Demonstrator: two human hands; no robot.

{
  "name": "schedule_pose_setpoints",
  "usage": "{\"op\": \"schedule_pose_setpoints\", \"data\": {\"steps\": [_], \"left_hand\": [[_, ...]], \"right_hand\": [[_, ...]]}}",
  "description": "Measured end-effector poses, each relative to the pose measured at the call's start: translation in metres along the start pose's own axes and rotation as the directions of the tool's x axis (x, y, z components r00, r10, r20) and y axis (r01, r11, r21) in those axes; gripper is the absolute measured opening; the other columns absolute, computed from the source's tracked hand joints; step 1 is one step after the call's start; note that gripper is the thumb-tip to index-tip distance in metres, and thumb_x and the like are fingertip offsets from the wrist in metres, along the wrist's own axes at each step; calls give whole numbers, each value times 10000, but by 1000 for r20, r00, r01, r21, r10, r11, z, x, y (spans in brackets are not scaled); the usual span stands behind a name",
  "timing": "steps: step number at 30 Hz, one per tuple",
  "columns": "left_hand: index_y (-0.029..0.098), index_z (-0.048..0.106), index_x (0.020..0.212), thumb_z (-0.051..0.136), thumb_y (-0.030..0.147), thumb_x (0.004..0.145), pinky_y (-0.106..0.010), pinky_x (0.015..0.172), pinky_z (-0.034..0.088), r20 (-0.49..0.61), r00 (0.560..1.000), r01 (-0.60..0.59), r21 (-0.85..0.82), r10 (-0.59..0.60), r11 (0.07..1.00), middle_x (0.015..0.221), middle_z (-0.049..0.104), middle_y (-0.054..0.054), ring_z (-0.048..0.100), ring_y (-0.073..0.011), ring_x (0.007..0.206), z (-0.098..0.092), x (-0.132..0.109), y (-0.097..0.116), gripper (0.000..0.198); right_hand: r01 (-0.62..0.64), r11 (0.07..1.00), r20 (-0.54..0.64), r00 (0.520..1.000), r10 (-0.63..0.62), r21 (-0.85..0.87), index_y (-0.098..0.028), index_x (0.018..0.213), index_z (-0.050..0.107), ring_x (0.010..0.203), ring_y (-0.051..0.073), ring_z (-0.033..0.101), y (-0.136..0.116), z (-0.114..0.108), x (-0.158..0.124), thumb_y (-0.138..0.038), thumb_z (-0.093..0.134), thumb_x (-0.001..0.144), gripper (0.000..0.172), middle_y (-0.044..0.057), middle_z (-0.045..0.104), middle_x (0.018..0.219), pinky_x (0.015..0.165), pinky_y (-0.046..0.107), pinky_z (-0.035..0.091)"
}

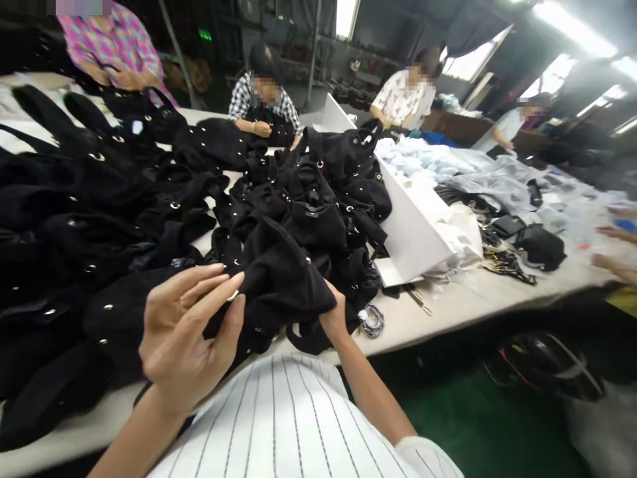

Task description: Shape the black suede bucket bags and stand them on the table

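My left hand [186, 332] is raised in front of me, fingers pinched on the edge of a black fabric bag [279, 279] near a small metal ring. Under the same bag, my right hand [334, 317] has its fingers buried in the cloth, and the bag hangs between both hands above the table edge. Behind it lies a big heap of black bags [124, 199] with gold studs and rings.
A long white table [448, 305] carries a white cardboard divider [413, 229], pale blue wrapping [428, 159], chains and a small black pouch [540, 245]. Several other people work at the far side and right. A dark helmet [545, 365] lies on the green floor.
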State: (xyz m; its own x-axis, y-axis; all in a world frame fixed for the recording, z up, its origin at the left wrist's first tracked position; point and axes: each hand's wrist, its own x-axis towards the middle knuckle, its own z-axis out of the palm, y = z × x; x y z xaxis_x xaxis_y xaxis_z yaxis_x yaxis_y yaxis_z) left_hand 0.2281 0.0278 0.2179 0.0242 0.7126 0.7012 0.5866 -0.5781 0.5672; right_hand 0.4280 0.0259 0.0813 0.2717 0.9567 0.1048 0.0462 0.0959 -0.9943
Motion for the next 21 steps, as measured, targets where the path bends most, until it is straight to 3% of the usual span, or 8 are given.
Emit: {"op": "schedule_pose_setpoints", "data": {"steps": [5, 8, 10, 12, 14, 16, 18, 21], "left_hand": [[321, 684, 1150, 697, 126, 791, -500, 1014, 507, -144, 989, 79, 239, -45, 968, 1210, 609, -35, 596, -270, 1107, -9, 12, -6, 409], [339, 664, 1184, 683, 188, 813, -521, 1112, 403, -176, 981, 145, 375, -84, 915, 1228, 620, -18, 549, -290, 1187, -29, 11, -14, 400], [328, 629, 1231, 661, 270, 836, -511, 1125, 387, -105, 969, 248, 327, -226, 912, 1275, 597, -21, 538, -298, 1209, -38, 3, -25, 400], [285, 610, 1245, 631, 367, 855, -505, 1072, 441, 50, 892, 434, 177, -449, 883, 1268, 603, -46, 586, -294, 1145, -39, -12, -40, 398], [240, 594, 1251, 605, 443, 863, -495, 1022, 483, 244, 745, 635, 25, -621, 772, 1231, 627, -77, 623, -283, 1089, -32, -31, -57, 439], [212, 574, 1270, 614, 468, 851, -482, 1032, 476, 405, 621, 753, -70, -671, 654, 1233, 629, -101, 605, -282, 1132, -20, -50, -69, 493], [203, 538, 1310, 664, 448, 818, -466, 1063, 450, 491, 577, 797, -163, -653, 581, 1293, 593, -121, 554, -287, 1215, -6, -63, -74, 563], [230, 450, 1387, 764, 405, 728, -459, 1092, 420, 543, 583, 808, -307, -604, 503, 1399, 503, -133, 464, -303, 1310, 14, -66, -74, 751]], "right_hand": [[-184, 975, -8, 982, 186, 123, -185, 937, 724, 975, 270, 647, 24, -10, -7, -328, 709, 754, 233, 64, 731, 973, 896, 407, 542], [-374, 880, -88, 906, 414, 293, -174, 775, 681, 755, 257, 660, 43, -7, -16, -307, 762, 622, 219, 43, 722, 774, 614, 365, 589], [-442, 823, -88, 861, 501, 357, -172, 754, 658, 648, 253, 650, 50, -6, -19, -328, 752, 589, 246, 48, 710, 727, 475, 350, 563], [-479, 791, -57, 842, 537, 381, -172, 762, 656, 621, 254, 652, 52, -5, -20, -361, 736, 601, 261, 69, 715, 760, 438, 351, 557], [-499, 772, -26, 833, 552, 394, -171, 759, 661, 628, 253, 655, 51, -3, -20, -381, 742, 608, 271, 85, 719, 790, 436, 344, 563], [-503, 770, -7, 835, 550, 392, -163, 774, 673, 644, 251, 659, 49, 2, -19, -389, 760, 611, 292, 95, 723, 832, 440, 334, 570], [-502, 778, -5, 839, 544, 377, -151, 792, 679, 623, 249, 663, 47, 8, -21, -397, 757, 636, 302, 99, 722, 858, 436, 332, 574], [-478, 842, -27, 866, 500, 250, -147, 801, 675, 525, 234, 658, 42, 16, -25, -366, 690, 734, 230, 73, 709, 770, 425, 316, 562]]}}
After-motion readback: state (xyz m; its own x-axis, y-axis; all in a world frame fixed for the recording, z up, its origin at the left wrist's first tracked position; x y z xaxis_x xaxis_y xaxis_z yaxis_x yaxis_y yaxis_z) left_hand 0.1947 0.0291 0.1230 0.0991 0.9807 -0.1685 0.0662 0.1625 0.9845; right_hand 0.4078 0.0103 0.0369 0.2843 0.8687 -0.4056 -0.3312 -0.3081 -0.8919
